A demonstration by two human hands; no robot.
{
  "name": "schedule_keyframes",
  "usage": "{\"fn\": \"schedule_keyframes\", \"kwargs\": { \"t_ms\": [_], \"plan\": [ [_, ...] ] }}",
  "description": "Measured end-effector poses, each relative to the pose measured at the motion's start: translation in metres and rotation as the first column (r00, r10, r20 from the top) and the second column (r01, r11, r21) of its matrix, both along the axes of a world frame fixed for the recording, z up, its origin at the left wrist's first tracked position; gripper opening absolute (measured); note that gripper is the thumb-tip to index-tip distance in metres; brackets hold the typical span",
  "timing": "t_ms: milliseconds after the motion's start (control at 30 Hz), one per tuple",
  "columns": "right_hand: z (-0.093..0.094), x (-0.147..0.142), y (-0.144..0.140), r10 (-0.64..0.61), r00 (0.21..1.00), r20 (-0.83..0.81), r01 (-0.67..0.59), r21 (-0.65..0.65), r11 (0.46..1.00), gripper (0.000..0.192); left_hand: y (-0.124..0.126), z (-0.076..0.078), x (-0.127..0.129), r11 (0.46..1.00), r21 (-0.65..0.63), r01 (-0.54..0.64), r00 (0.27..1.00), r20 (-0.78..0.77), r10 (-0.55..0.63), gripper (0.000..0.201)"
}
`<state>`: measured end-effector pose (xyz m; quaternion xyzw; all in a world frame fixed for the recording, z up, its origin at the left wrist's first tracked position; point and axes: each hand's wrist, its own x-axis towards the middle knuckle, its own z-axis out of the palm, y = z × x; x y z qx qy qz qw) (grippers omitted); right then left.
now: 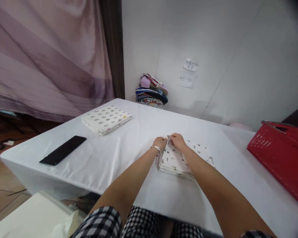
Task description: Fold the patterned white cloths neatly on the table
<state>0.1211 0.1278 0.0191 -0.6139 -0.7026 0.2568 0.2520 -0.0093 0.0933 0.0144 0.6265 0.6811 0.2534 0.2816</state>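
Observation:
On the white-covered table [136, 132] lies a folded white cloth [175, 162] printed with small grey-green motifs. My left hand [160, 142] pinches its far left corner, fingers closed, a bracelet on the wrist. Just to the right, my right hand [178, 140] grips the far edge of the same cloth with curled fingers. My right forearm covers part of the cloth. A second folded white cloth [106, 119], patterned with grey shapes, lies flat at the far left of the table, apart from both hands.
A flat black object [64, 150] lies near the left edge. The red plastic basket [278, 158] stands at the right. Behind the table are a pile of folded fabrics [151, 92] and a wall with paper notes [187, 80]. A purple curtain [49, 56] hangs at left.

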Motion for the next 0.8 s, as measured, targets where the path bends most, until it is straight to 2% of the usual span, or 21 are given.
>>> {"fn": "schedule_keyframes", "kwargs": {
  "t_ms": [100, 200, 333, 433, 500, 633, 800],
  "plan": [
    [0.004, 0.029, -0.002, -0.015, 0.996, 0.083, 0.002, 0.154, 0.988, 0.019, 0.015, 0.001, 0.005, 0.999, -0.038, 0.003, 1.0, -0.017, -0.004, 0.029],
    [0.003, 0.07, -0.008, -0.052, 0.956, 0.289, -0.03, 0.271, 0.962, 0.026, 0.022, 0.001, 0.005, 0.999, -0.051, 0.011, 0.999, -0.038, -0.013, 0.026],
    [-0.006, 0.121, -0.023, -0.149, 0.839, 0.523, 0.003, 0.269, 0.963, 0.032, 0.024, 0.0, 0.0, 0.998, -0.064, 0.017, 0.998, -0.057, -0.021, 0.024],
    [-0.017, 0.145, -0.033, -0.237, 0.776, 0.585, 0.111, 0.244, 0.963, 0.037, 0.025, 0.0, -0.002, 0.998, -0.069, 0.012, 0.998, -0.066, -0.016, 0.023],
    [-0.025, 0.154, -0.036, -0.256, 0.778, 0.574, 0.147, 0.23, 0.962, 0.042, 0.027, 0.001, -0.001, 0.998, -0.068, -0.005, 0.997, -0.071, 0.0, 0.025],
    [-0.039, 0.157, -0.036, -0.253, 0.8, 0.544, 0.118, 0.271, 0.955, 0.046, 0.035, 0.005, 0.007, 0.996, -0.05, -0.078, 0.995, -0.071, 0.074, 0.028],
    [-0.042, 0.154, -0.038, -0.274, 0.797, 0.539, 0.121, 0.303, 0.945, 0.045, 0.046, 0.005, 0.011, 0.989, -0.059, -0.134, 0.99, -0.051, 0.131, 0.028]
  ]
}}
